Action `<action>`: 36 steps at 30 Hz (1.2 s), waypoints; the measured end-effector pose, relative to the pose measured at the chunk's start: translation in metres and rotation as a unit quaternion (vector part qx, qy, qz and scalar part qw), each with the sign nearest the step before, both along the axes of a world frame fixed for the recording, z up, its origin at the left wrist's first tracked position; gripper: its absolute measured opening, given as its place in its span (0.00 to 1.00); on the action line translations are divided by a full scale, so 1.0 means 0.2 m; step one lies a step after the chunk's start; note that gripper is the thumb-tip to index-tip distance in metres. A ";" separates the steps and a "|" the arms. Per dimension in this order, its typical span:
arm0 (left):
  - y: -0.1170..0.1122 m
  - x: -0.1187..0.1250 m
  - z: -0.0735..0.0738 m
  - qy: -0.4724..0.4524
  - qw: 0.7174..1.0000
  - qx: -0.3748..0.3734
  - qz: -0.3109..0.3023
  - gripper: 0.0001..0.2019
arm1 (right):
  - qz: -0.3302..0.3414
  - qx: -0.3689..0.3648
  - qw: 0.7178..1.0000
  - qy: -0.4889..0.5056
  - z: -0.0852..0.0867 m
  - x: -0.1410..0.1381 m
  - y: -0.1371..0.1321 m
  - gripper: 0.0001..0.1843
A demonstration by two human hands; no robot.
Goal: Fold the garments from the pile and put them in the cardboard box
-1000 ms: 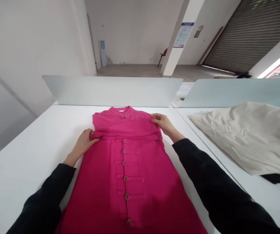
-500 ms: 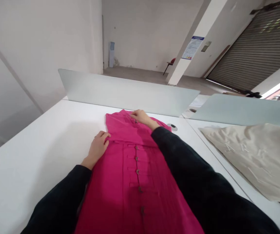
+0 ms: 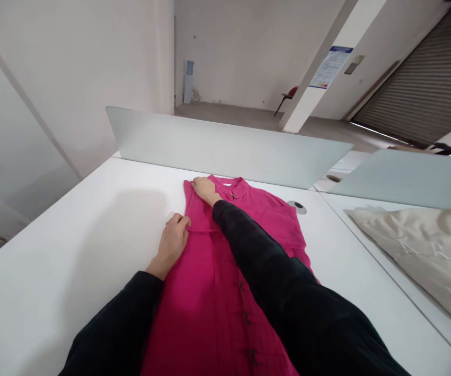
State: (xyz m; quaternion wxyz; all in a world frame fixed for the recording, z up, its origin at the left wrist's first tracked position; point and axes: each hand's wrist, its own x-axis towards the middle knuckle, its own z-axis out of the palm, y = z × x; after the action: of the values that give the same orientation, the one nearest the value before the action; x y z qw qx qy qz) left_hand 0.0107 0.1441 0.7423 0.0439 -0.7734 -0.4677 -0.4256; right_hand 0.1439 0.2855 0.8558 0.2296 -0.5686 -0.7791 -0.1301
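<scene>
A bright pink sleeveless garment, perhaps a dress (image 3: 194, 308), lies face up with its stand collar at the far end. A row of dark buttons runs down its front, partly covered by my right forearm. My left hand (image 3: 173, 241) has its fingers closed on the garment's left edge, just below the armhole. Farther up, my right hand (image 3: 205, 189) reaches across the chest and its bent fingers grip the cloth at the left shoulder. The fingertips of the right hand are partly hidden. The lower end of the garment runs out of view.
The garment lies on a white table (image 3: 103, 235). A frosted glass divider (image 3: 225, 149) stands along its far edge. To the right are a cable hole (image 3: 297, 207) and a cream cloth (image 3: 417, 245) with raised lettering. Behind stands a pillar with a poster (image 3: 331, 67).
My right hand has moved left from the collar to the left shoulder. The collar and top now lie flatter and more spread out. The view has shifted a little.
</scene>
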 end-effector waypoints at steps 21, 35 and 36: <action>0.00 0.00 0.02 -0.022 0.999 0.036 0.014 0.11 | -0.105 -0.047 0.988 0.105 -0.12 1.46 -0.65 0.12; 0.38 0.30 0.38 0.227 0.969 0.098 0.000 0.18 | -0.129 0.025 0.972 0.193 -0.23 1.46 -0.64 0.10; 0.41 0.33 0.38 0.232 0.968 0.092 0.003 0.18 | -0.129 0.028 0.971 0.197 -0.22 1.46 -0.64 0.10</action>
State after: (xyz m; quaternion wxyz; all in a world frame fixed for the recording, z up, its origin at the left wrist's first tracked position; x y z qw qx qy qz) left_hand 0.0760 0.2254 0.8187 0.2231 -0.8424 -0.4056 -0.2757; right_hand 0.4355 0.1576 0.8110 0.3758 -0.6724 -0.6343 -0.0657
